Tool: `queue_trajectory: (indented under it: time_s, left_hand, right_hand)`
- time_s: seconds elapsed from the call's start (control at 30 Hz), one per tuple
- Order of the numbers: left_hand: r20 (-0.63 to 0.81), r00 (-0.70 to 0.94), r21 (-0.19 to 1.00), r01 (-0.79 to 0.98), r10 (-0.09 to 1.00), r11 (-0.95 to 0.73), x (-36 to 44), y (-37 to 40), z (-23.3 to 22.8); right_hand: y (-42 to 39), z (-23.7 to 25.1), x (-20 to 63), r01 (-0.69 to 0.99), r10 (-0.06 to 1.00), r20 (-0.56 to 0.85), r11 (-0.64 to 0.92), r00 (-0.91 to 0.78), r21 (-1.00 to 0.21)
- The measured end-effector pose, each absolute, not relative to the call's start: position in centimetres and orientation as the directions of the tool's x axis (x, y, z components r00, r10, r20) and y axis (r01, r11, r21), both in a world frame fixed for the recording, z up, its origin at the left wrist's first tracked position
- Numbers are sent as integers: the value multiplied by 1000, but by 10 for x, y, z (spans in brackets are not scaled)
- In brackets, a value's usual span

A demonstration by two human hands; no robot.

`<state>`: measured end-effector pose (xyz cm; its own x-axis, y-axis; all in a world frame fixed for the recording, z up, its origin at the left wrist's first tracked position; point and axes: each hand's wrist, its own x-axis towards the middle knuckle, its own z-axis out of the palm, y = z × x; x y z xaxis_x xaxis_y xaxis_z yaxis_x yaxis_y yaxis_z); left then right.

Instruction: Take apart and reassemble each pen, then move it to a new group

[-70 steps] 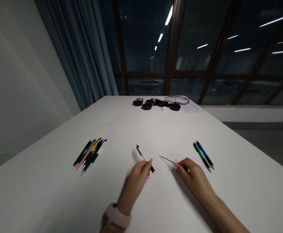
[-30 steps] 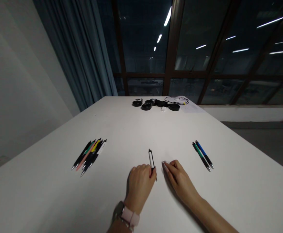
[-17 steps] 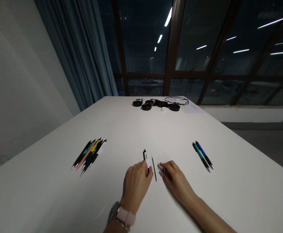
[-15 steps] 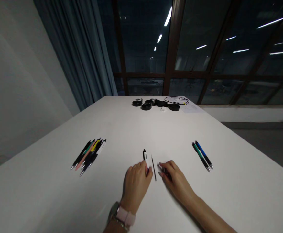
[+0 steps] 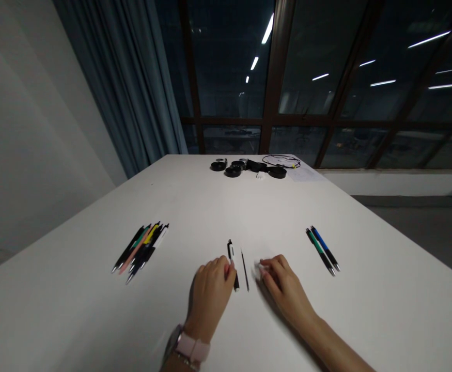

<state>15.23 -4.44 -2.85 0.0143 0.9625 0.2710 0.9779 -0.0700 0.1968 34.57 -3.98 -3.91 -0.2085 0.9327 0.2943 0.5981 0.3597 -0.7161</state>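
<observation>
My left hand (image 5: pixel 212 284) is closed, its thumb and fingertips at the middle of a pen barrel (image 5: pixel 231 251) with a white upper part and a black lower part, lying on the table. To the right of the barrel, and apart from it, a thin dark pen refill (image 5: pixel 245 271) lies on the tabletop. My right hand (image 5: pixel 283 284) has its fingers pinched round a small silvery piece (image 5: pixel 262 262), blurred, which looks like a pen tip. It is held just above or against the table, right of the refill.
A pile of several pens (image 5: pixel 140 250) lies on the left of the white table (image 5: pixel 195 201). Two pens, one green (image 5: pixel 321 251) and one blue (image 5: pixel 325 248), lie on the right. Black round objects (image 5: pixel 232 171) and a coiled cable (image 5: pixel 282 161) are at the far end.
My left hand has slid slightly left, showing more of the pen barrel's lower end. My right hand has shifted a little right, away from the refill.
</observation>
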Motion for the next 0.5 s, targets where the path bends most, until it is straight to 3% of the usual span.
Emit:
queue_trajectory:
  time_s: [0.2,0.5]
  left_hand:
    - [297,-43,232,972,954,-28,132,-41,-36]
    - [305,-54,230,973,951,-18,123,-40,-37]
  right_hand:
    - [-35,-36,362,634,977,215,176,-15,-753]
    - [-31,-31,371,648,980,198,135,25,-750]
